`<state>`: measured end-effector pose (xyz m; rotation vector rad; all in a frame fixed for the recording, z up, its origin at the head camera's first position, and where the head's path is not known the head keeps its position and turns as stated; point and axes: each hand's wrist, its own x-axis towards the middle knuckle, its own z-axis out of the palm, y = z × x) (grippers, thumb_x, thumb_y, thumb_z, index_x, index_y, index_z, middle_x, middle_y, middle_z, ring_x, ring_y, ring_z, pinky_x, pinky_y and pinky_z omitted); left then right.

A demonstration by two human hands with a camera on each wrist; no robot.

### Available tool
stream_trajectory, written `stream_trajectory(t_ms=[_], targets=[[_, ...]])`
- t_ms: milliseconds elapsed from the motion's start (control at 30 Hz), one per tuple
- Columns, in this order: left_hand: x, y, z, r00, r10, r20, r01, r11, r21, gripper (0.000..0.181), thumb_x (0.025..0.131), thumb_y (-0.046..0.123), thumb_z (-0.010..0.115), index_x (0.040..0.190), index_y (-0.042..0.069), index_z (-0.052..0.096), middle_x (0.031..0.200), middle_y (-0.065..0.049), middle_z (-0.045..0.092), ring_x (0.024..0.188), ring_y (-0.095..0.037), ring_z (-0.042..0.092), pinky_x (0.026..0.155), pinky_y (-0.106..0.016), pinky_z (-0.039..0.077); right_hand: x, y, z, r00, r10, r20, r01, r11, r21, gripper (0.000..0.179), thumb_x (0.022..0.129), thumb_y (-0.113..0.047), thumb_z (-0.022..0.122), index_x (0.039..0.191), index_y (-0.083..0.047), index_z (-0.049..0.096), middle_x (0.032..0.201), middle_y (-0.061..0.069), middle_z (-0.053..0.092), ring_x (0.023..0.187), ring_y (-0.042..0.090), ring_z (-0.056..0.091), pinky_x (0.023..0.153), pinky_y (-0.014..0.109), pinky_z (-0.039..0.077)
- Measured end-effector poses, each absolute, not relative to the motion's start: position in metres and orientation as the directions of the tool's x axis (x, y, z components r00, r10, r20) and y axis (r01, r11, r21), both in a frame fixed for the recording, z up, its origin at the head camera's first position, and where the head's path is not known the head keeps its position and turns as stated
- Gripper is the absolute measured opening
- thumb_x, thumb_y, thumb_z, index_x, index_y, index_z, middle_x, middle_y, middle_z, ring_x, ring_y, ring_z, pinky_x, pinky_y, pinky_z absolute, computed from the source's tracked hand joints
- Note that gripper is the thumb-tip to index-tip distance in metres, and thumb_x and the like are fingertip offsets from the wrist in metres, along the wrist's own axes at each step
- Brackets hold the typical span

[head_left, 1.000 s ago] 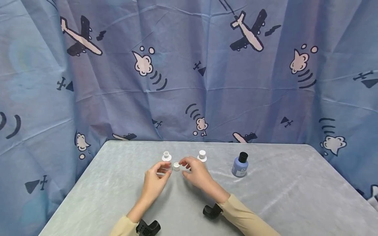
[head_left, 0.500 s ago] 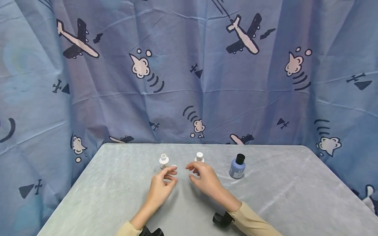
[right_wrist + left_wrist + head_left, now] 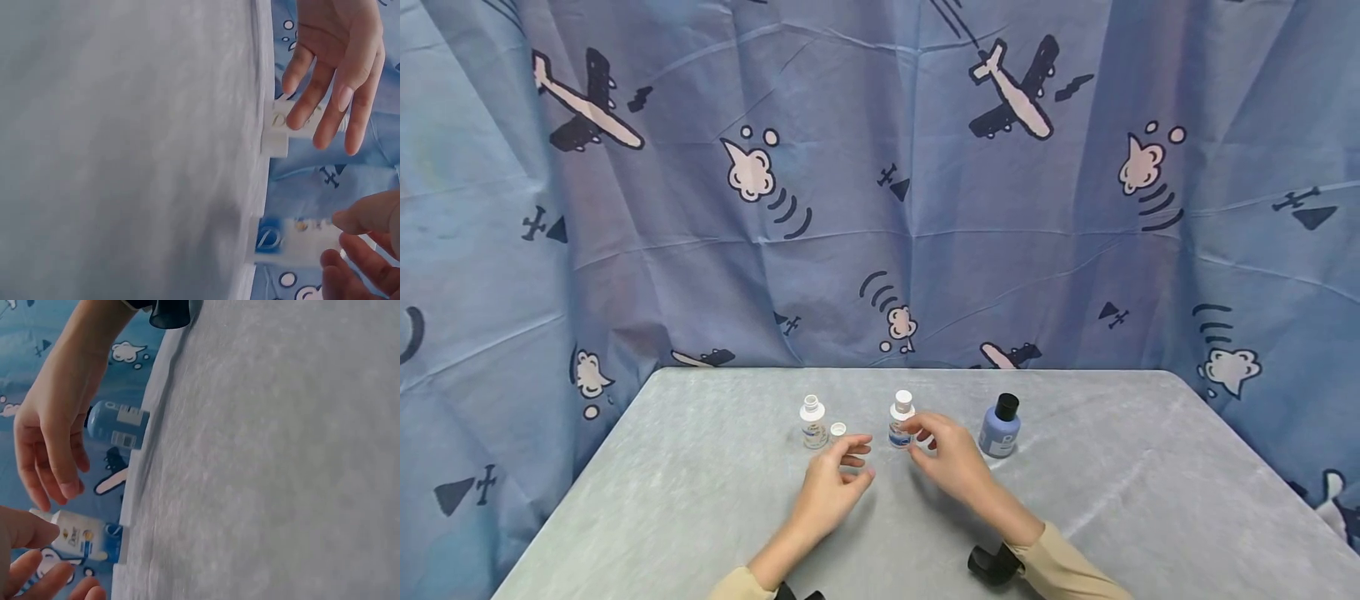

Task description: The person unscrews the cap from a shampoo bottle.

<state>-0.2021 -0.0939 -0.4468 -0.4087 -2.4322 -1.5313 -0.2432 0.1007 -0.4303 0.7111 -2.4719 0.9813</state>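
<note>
My left hand (image 3: 835, 483) hangs over the table with its fingers loosely bent and nothing between them. Behind it stand an uncapped white bottle (image 3: 812, 429) and, just to the bottle's right, a small white screw cap (image 3: 838, 430). My right hand (image 3: 955, 462) has thumb and fingers apart, its fingertips overlapping the right edge of a capped white bottle (image 3: 900, 417) with a blue lower label. In the right wrist view that bottle (image 3: 300, 234) lies beyond the thumb and fingers of the right hand (image 3: 369, 240). "Dove" reads on its label (image 3: 84, 537) in the left wrist view.
A blue bottle (image 3: 1000, 432) with a black cap stands upright to the right of my right hand. A grey cloth covers the table (image 3: 1112, 500). Behind its far edge hangs a blue curtain (image 3: 835, 208) with printed planes.
Both hands have moved right, away from the uncapped bottle and the cap, which now show more fully. The right hand has come to the capped white bottle. The head view has shifted slightly.
</note>
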Motion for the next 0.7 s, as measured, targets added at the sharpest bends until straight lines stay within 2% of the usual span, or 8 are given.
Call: stream_trajectory(t_ms=[333, 467, 700], targets=[[-0.204, -0.078, -0.448, -0.934, 0.146, 0.327, 0.357, 0.452, 0.818, 0.043, 0.080, 0.005, 0.070, 0.122, 0.000, 0.060, 0.112, -0.018, 0.067, 0.096, -0.031, 0.065, 0.073, -0.026, 0.056, -0.247, 0.124, -0.435, -0.795, -0.257, 0.549, -0.562, 0.653, -0.509, 0.029, 0.072, 0.004, 0.077, 0.096, -0.010, 0.069, 0.092, 0.003, 0.069, 0.077, 0.017, 0.064, 0.064, 0.025, 0.054], [-0.208, -0.073, -0.447, -0.936, 0.145, 0.322, 0.352, 0.454, 0.819, 0.044, 0.080, 0.005, 0.070, 0.122, 0.000, 0.059, 0.113, -0.017, 0.066, 0.097, -0.031, 0.065, 0.075, -0.031, 0.057, -0.248, 0.129, -0.435, -0.799, -0.247, 0.548, -0.559, 0.641, -0.526, 0.031, 0.071, 0.006, 0.076, 0.098, -0.007, 0.068, 0.092, 0.006, 0.069, 0.077, 0.020, 0.065, 0.064, 0.030, 0.057], [-0.216, -0.065, -0.447, -0.946, 0.127, 0.298, 0.322, 0.458, 0.829, 0.043, 0.080, 0.007, 0.070, 0.121, 0.000, 0.058, 0.111, -0.017, 0.066, 0.095, -0.031, 0.066, 0.075, -0.031, 0.057, -0.253, 0.130, -0.434, -0.821, -0.241, 0.518, -0.535, 0.641, -0.550, 0.037, 0.074, 0.005, 0.075, 0.108, -0.006, 0.065, 0.097, 0.010, 0.068, 0.082, 0.020, 0.065, 0.067, 0.031, 0.057]])
